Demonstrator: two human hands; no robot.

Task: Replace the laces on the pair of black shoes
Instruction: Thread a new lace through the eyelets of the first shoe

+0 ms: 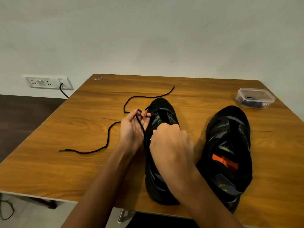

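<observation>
Two black shoes stand on the wooden table point(49, 162), toes pointing away. My right hand point(171, 145) lies over the middle of the left shoe point(162, 111), fingers curled down onto its tongue; what they grip is hidden. My left hand point(133, 127), palm up beside that shoe, pinches a black lace point(107, 139) at its fingertips. The lace crosses my palm, and both its loose ends trail over the table, one to the left front and one to the back. The right shoe point(230, 139) has no lace and shows an orange tag inside.
A clear plastic box point(255, 98) with dark items inside sits at the table's back right corner. A wall socket panel point(49, 82) with a plugged black cable is at the left, beyond the table edge. The table's front edge runs close under my forearms.
</observation>
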